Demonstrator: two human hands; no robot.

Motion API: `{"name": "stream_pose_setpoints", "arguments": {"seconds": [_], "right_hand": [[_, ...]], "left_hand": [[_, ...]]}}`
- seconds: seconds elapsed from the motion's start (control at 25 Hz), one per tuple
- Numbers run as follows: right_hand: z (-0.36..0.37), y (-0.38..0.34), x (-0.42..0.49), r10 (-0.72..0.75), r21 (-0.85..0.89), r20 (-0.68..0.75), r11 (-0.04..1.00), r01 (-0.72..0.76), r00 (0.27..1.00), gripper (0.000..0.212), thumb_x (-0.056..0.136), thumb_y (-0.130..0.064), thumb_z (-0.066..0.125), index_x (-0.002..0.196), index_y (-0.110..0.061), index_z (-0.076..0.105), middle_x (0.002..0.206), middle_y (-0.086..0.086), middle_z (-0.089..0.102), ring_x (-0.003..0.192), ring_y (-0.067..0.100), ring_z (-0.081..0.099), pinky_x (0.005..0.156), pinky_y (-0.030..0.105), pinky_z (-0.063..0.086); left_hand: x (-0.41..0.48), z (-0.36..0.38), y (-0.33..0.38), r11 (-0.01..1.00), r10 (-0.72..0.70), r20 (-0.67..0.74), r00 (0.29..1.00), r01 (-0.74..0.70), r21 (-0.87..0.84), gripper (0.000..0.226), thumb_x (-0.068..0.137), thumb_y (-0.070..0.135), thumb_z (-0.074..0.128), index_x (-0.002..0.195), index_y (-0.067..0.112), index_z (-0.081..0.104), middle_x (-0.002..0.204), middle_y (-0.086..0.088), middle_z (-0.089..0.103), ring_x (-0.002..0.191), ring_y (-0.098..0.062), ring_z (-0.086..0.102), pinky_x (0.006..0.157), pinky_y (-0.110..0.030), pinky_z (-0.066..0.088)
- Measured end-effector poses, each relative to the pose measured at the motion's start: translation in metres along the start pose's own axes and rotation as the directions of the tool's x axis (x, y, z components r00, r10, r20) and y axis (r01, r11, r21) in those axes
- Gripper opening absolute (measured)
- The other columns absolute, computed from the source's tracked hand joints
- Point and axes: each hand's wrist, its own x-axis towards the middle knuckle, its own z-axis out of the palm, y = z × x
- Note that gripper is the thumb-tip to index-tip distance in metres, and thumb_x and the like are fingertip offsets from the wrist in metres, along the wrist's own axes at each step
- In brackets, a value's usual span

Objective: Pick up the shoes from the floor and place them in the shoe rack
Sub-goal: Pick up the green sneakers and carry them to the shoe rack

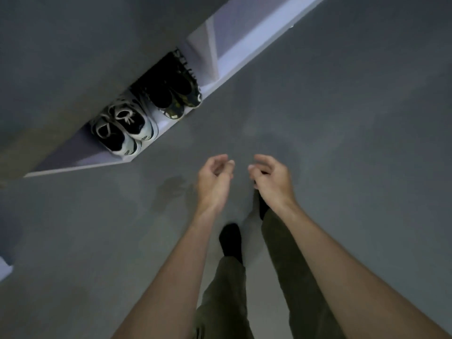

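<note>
A white shoe rack shelf (pixel 225 67) runs diagonally at the upper left, under a grey surface. On it stand a pair of black-and-white laced sneakers (pixel 122 126) and, to their right, a pair of dark camouflage shoes (pixel 175 92). My left hand (pixel 214 178) and my right hand (pixel 270 178) hover over the grey floor in front of the rack, side by side. Both have loosely curled fingers and hold nothing. No shoes lie on the visible floor.
Grey floor (pixel 342 118) spreads to the right and below. My legs in olive trousers and black socks (pixel 231 238) stand under the hands. The right part of the shelf (pixel 259 33) holds nothing. A white corner (pixel 5 267) shows at the left edge.
</note>
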Motion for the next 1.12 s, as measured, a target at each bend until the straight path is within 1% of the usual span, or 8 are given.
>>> {"name": "stream_pose_setpoints", "arguments": {"seconds": [0.16, 0.32, 0.4, 0.52, 0.68, 0.84, 1.0, 1.12], "right_hand": [[-0.038, 0.023, -0.032, 0.023, 0.187, -0.149, 0.982, 0.005, 0.989, 0.030, 0.072, -0.056, 0.069, 0.099, -0.042, 0.067, 0.090, -0.008, 0.076, 0.092, 0.013, 0.072, 0.092, 0.045, 0.058], [-0.104, 0.055, -0.096, 0.101, 0.392, -0.344, 0.919, 0.045, 0.933, 0.015, 0.081, -0.038, 0.075, 0.089, -0.025, 0.072, 0.087, -0.010, 0.073, 0.088, 0.007, 0.069, 0.088, 0.025, 0.053], [-0.135, 0.082, -0.130, 0.179, 0.491, -0.382, 0.870, 0.035, 0.907, 0.012, 0.083, -0.032, 0.076, 0.087, -0.022, 0.072, 0.084, -0.009, 0.071, 0.081, 0.005, 0.066, 0.079, 0.018, 0.050], [-0.190, 0.147, -0.183, 0.318, 0.623, -0.446, 0.781, 0.036, 0.836, 0.016, 0.084, -0.029, 0.077, 0.094, -0.019, 0.072, 0.083, -0.006, 0.070, 0.077, 0.006, 0.064, 0.074, 0.014, 0.047], [-0.246, 0.260, -0.251, 0.469, 0.756, -0.466, 0.651, 0.063, 0.750, 0.020, 0.081, -0.033, 0.078, 0.095, -0.021, 0.072, 0.081, -0.006, 0.072, 0.078, 0.006, 0.067, 0.076, 0.018, 0.051], [-0.295, 0.378, -0.326, 0.585, 0.861, -0.440, 0.492, 0.133, 0.681, 0.019, 0.082, -0.030, 0.078, 0.096, -0.019, 0.072, 0.083, -0.004, 0.071, 0.078, 0.006, 0.065, 0.073, 0.017, 0.049], [-0.345, 0.496, -0.408, 0.690, 0.914, -0.404, 0.339, 0.225, 0.600, 0.016, 0.080, -0.031, 0.080, 0.088, -0.028, 0.067, 0.084, -0.001, 0.072, 0.073, 0.010, 0.064, 0.073, 0.028, 0.050], [-0.396, 0.576, -0.460, 0.740, 0.908, -0.415, 0.306, 0.285, 0.529, 0.022, 0.079, -0.034, 0.080, 0.097, -0.026, 0.069, 0.088, -0.001, 0.074, 0.081, 0.010, 0.068, 0.082, 0.026, 0.053]], "left_hand": [[-0.050, 0.034, 0.006, 0.969, 0.160, 0.132, 0.978, -0.181, 0.171, 0.013, 0.086, 0.024, 0.075, 0.095, 0.016, 0.071, 0.090, 0.002, 0.073, 0.081, -0.008, 0.066, 0.079, -0.025, 0.050], [-0.132, 0.079, -0.001, 0.917, 0.116, 0.317, 0.941, -0.224, 0.329, 0.035, 0.085, 0.030, 0.075, 0.115, 0.018, 0.061, 0.102, -0.005, 0.072, 0.080, -0.020, 0.066, 0.076, -0.040, 0.057], [-0.170, 0.102, -0.016, 0.847, 0.091, 0.408, 0.908, -0.286, 0.448, 0.032, 0.088, 0.029, 0.074, 0.115, 0.015, 0.065, 0.102, -0.006, 0.074, 0.083, -0.018, 0.068, 0.086, -0.041, 0.058], [-0.235, 0.154, -0.053, 0.720, 0.091, 0.545, 0.833, -0.433, 0.542, 0.021, 0.088, 0.024, 0.073, 0.107, 0.014, 0.072, 0.095, 0.002, 0.073, 0.084, -0.006, 0.068, 0.097, -0.041, 0.055], [-0.321, 0.224, -0.130, 0.621, -0.022, 0.652, 0.758, -0.500, 0.603, 0.024, 0.084, 0.030, 0.072, 0.108, 0.029, 0.065, 0.095, 0.001, 0.074, 0.088, -0.026, 0.073, 0.091, -0.048, 0.058], [-0.417, 0.291, -0.217, 0.468, -0.080, 0.756, 0.650, -0.645, 0.604, 0.011, 0.086, 0.021, 0.074, 0.094, 0.026, 0.069, 0.093, 0.001, 0.073, 0.090, -0.020, 0.070, 0.093, -0.039, 0.056], [-0.521, 0.347, -0.311, 0.375, -0.161, 0.781, 0.603, -0.694, 0.614, 0.027, 0.090, 0.006, 0.070, 0.112, 0.017, 0.060, 0.096, -0.005, 0.069, 0.076, -0.021, 0.064, 0.067, -0.026, 0.056], [-0.578, 0.397, -0.377, 0.289, -0.241, 0.787, 0.567, -0.732, 0.616, 0.021, 0.091, 0.006, 0.069, 0.103, 0.022, 0.061, 0.095, -0.015, 0.069, 0.067, -0.020, 0.063, 0.054, -0.016, 0.053]]}}
